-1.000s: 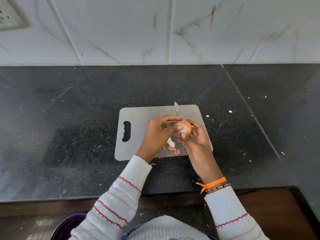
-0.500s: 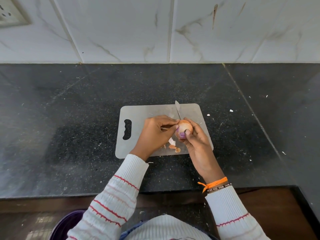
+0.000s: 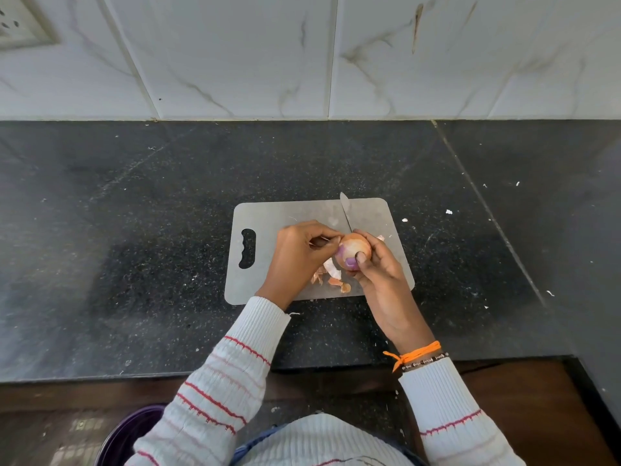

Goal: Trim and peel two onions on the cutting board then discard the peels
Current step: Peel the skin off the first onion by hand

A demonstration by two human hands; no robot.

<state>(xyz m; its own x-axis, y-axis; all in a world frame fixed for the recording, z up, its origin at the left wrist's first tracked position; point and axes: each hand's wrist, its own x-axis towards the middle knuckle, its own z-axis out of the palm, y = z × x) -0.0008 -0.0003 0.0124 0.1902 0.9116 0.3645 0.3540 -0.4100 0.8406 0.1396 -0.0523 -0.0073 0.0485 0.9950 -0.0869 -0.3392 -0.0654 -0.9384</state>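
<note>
Seen from above, a dark speckled stone desk [image 3: 134,247] runs along a white marble-patterned tiled wall [image 3: 235,55], with a wall socket [image 3: 20,25] at the far top left. A purple container [image 3: 127,435] sits below the desk edge at the lower left. In the middle of the desk lies a grey cutting board [image 3: 268,223], its handle slot to the left. The left hand [image 3: 299,253], in a white sleeve with red stripes, reaches over the board with its fingers curled, pinching a flap of skin at the left side of the onion [image 3: 353,250]. Loose onion peels [image 3: 331,275] lie on the board just below the hands. The onion is held above the right half of the board, partly peeled, with purple flesh showing at its lower end. A knife blade [image 3: 345,210] points away behind the onion. The right hand [image 3: 379,264] is wrapped around the onion, thumb pressed on its front. An orange thread band [image 3: 413,354] circles the right wrist.
</note>
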